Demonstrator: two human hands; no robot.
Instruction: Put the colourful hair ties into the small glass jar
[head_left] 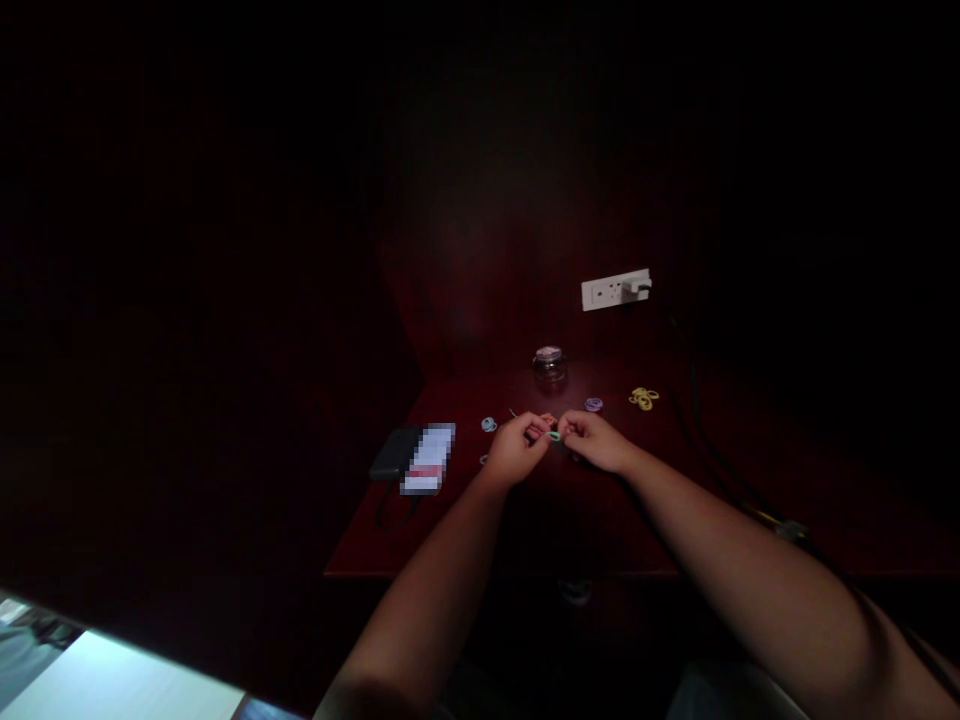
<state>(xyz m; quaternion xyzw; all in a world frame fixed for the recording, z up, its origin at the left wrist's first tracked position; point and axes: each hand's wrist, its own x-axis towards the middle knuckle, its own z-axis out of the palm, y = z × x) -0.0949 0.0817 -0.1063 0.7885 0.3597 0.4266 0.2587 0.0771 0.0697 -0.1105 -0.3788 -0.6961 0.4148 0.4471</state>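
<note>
Between my two hands is a small light-green hair tie (554, 436). My left hand (516, 448) pinches its left side. My right hand (592, 440) is closed at its right side, fingertips together on the loop. Just behind the fingers lie orange hair ties (549, 421), partly hidden by my hands. A small blue bunch of hair ties (489, 425) rests left of my left hand. Beyond my right hand are a purple bunch (594, 405) and a yellow bunch (643, 399). Another pale loop (484, 460) shows partly beside my left wrist.
A clear lidded jar (550, 366) stands at the back of the dark red table (600, 530). On the left, a phone (429, 460) lies against a black box-shaped device (393, 453) with a cord. A wall socket (615, 290) holds a plug; a dark cable (694, 375) runs down the right side.
</note>
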